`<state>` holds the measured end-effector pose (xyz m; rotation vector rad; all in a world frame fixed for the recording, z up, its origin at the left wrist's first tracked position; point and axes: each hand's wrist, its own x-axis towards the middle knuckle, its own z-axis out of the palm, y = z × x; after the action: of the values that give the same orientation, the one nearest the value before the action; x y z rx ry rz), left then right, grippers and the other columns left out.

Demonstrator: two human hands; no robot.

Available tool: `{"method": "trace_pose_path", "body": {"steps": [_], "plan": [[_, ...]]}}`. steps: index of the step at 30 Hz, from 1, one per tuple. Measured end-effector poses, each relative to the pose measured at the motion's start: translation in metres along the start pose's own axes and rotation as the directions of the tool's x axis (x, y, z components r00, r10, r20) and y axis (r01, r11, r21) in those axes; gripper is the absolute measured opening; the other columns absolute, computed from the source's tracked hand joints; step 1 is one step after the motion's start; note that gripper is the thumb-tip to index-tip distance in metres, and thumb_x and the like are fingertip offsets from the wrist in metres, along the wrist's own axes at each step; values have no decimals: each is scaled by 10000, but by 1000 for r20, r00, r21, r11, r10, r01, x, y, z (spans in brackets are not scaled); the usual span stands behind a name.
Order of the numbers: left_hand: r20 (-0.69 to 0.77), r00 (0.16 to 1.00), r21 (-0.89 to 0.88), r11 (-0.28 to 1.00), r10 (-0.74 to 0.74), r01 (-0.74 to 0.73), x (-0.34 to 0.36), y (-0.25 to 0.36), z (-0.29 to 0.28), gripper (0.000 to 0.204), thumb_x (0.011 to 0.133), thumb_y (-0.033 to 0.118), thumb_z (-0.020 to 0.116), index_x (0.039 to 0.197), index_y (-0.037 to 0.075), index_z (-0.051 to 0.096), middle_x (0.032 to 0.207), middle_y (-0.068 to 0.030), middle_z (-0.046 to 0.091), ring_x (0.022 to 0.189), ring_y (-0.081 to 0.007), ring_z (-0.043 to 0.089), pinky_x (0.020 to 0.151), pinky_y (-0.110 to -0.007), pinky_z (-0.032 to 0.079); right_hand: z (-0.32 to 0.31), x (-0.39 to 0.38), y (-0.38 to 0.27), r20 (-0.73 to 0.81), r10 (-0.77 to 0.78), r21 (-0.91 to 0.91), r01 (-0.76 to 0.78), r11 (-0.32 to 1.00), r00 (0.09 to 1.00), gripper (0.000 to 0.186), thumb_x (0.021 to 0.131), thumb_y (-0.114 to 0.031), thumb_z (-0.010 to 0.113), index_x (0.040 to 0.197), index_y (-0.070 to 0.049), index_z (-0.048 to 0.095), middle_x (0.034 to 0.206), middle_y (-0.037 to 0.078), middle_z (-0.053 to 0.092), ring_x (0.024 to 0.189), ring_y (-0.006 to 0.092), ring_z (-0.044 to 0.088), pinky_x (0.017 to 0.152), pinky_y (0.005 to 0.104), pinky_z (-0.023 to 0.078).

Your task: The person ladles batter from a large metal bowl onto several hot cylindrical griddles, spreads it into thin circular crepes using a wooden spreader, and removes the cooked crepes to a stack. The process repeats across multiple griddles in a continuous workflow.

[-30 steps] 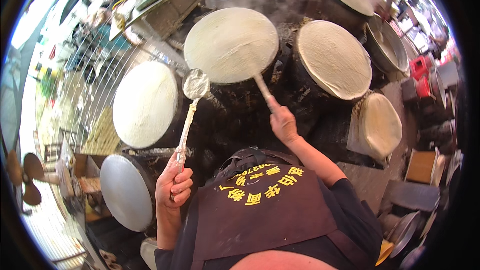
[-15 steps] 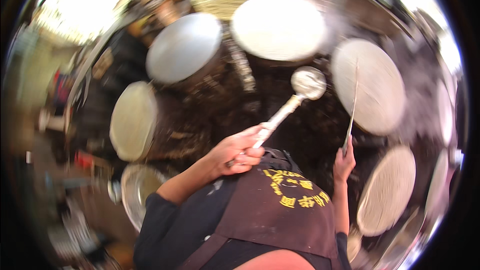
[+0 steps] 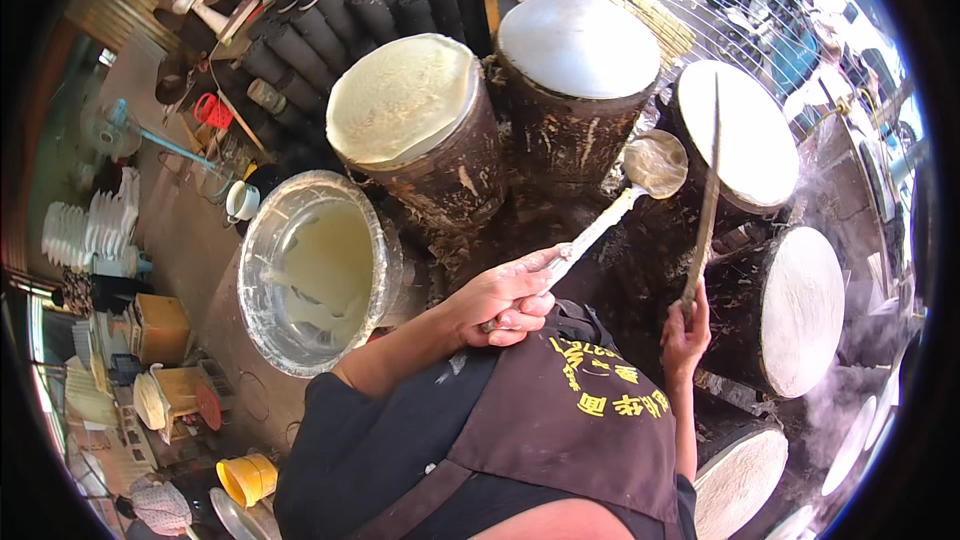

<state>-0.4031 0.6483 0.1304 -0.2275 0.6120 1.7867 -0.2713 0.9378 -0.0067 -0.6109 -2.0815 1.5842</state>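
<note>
My left hand [image 3: 505, 302] is closed round the batter-crusted handle of a ladle [image 3: 656, 164]. The bowl of the ladle points away from me, above the gap between the stoves. A long, narrow, flat scraper [image 3: 708, 202], like a thin blade, is gripped in my right hand [image 3: 686, 330] and points up and away. Its tip overlaps a white-topped griddle [image 3: 745, 140] in the picture; I cannot tell whether they touch. To the left stands a big round tub [image 3: 262, 315] holding pale, creamy batter [image 3: 330, 265].
Drum stoves with round griddles curve around me: a batter-covered one [image 3: 400, 100], a bare grey one [image 3: 578, 45], and pale-coated ones [image 3: 803, 310] at right, with steam there. Dark cylinders [image 3: 320, 40] stand at the back. A yellow bucket [image 3: 247, 480] and a fan [image 3: 115, 130] are left.
My view has turned left, so the stoves have shifted rightward in the picture and the batter tub shows fully. Both hands keep hold of the ladle and scraper.
</note>
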Motion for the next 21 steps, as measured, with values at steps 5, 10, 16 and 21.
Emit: {"method": "trace_pose_path", "body": {"steps": [5,10,16,21], "plan": [[-27,987,-17,987,157,-157,-77,9,-44,481,1004,152,427,1435,300,272,667,6,365,421,-32,331,291,-181,337,104,7,-76,327,-519,-135,583,801,790,508,825,5,627,1314,-19,492,994,145,662,672,180,621,591,312,512],[-92,918,75,922,385,-380,-154,13,-90,644,948,247,581,1460,281,193,660,40,355,435,-19,345,306,-173,340,211,-12,-172,757,-563,103,790,604,332,561,743,-35,656,1283,-42,504,846,92,568,661,231,614,521,351,523],[-398,718,218,819,571,-530,-220,4,-130,652,985,437,440,1504,229,106,633,48,325,426,-13,324,296,-173,304,334,-73,-218,765,-621,500,768,401,-173,434,826,-124,563,1243,-38,475,824,102,536,668,233,607,539,343,517],[-548,614,6,737,568,-676,-248,-6,-156,468,1010,364,400,1457,296,278,615,41,336,399,-31,322,270,-180,317,392,-41,-189,745,-647,442,608,659,160,288,823,-135,610,1106,-92,634,962,123,636,809,329,615,724,399,529]]}}
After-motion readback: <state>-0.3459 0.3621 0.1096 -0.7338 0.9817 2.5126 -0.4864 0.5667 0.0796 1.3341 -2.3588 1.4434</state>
